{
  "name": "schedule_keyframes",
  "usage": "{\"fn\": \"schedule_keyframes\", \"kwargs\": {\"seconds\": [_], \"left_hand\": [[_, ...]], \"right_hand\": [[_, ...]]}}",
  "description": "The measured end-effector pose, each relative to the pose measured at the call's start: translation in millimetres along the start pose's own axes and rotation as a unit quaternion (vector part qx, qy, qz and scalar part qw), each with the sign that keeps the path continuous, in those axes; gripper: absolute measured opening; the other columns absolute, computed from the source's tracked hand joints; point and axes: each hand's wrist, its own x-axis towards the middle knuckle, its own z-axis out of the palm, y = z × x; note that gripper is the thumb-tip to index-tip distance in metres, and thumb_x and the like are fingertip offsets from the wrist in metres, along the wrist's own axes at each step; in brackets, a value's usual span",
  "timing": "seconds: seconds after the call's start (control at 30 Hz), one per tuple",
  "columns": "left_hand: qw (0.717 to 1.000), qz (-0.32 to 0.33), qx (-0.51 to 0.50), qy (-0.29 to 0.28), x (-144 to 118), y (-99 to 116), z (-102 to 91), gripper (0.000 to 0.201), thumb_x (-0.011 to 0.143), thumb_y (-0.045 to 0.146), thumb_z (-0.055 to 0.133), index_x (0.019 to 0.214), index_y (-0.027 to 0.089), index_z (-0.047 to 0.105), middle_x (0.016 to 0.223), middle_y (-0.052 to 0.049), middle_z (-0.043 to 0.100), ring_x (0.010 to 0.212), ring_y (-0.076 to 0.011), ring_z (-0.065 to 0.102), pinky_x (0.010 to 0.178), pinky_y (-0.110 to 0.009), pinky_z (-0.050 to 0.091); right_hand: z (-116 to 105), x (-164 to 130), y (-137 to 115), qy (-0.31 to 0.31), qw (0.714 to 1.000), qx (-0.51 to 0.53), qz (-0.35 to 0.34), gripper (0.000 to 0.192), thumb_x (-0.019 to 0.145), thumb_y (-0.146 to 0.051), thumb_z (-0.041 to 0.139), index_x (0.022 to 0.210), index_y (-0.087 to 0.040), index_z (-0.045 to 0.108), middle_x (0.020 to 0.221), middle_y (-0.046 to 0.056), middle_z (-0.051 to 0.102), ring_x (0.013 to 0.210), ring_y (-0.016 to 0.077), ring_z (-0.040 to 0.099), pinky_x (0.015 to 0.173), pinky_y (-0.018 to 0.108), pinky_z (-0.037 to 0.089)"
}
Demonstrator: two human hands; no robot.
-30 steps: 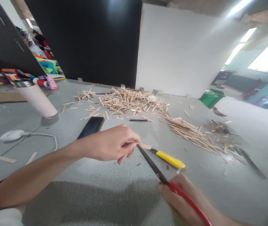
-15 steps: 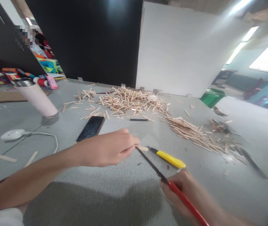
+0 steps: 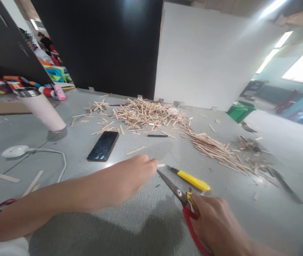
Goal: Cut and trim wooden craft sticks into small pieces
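Note:
My left hand (image 3: 134,177) is closed in a pinch, and a short pale end of a wooden craft stick (image 3: 161,165) sticks out past its fingertips. Scissors (image 3: 178,192) with red handles are gripped in my right hand (image 3: 215,217). Their blades look closed, and the tips are right by my left fingertips, just below the stick end. A yellow utility knife (image 3: 193,180) lies on the table beyond the scissors. Behind my left hand, a single craft stick (image 3: 135,150) rests on the tabletop.
A heap of craft sticks (image 3: 148,113) spreads along the back, with a denser row of sticks (image 3: 215,149) to the right. A phone (image 3: 103,145), a black pen-like piece (image 3: 157,136), a pink bottle (image 3: 42,110) and a white corded device (image 3: 15,152) are also on the table (image 3: 87,227).
My left hand has shifted slightly down. My right hand has turned the scissors, so their flat side and pivot now show. The stick behind my left hand has come into view.

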Motion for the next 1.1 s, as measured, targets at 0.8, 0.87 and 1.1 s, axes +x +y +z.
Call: {"fn": "schedule_keyframes", "kwargs": {"seconds": [0.8,0.87,1.1], "left_hand": [[0.947,-0.098,-0.3,0.054,18.1,32.5,-55.4,0.028,0.112,0.035,0.054,0.092,0.018,0.064,0.078,0.003,0.075,0.05,-0.006,0.065,0.054,-0.019,0.048],[0.948,-0.092,-0.298,0.062,18.7,33.5,-54.0,0.029,0.111,0.033,0.054,0.091,0.017,0.065,0.076,0.002,0.075,0.05,-0.0061,0.065,0.053,-0.019,0.048],[0.952,-0.092,-0.278,0.09,18.2,38.6,-49.8,0.031,0.11,0.029,0.052,0.086,0.016,0.066,0.067,0.002,0.071,0.046,-0.0057,0.06,0.048,-0.016,0.045]], "right_hand": [[-52.0,-11.5,12.4,-0.185,0.878,0.405,0.176,0.061,0.094,-0.08,0.059,0.109,-0.022,0.072,0.086,0.006,0.07,0.071,0.0226,0.061,0.064,0.033,0.051],[-55.1,-11.0,5.9,-0.185,0.862,0.428,0.197,0.059,0.096,-0.081,0.055,0.095,-0.023,0.068,0.074,0.001,0.06,0.063,0.0186,0.05,0.059,0.031,0.042],[-53.2,-7.7,0.0,-0.28,0.755,0.569,0.167,0.065,0.101,-0.083,0.043,0.076,-0.024,0.051,0.068,-0.003,0.049,0.06,0.0146,0.039,0.056,0.03,0.028]]}}
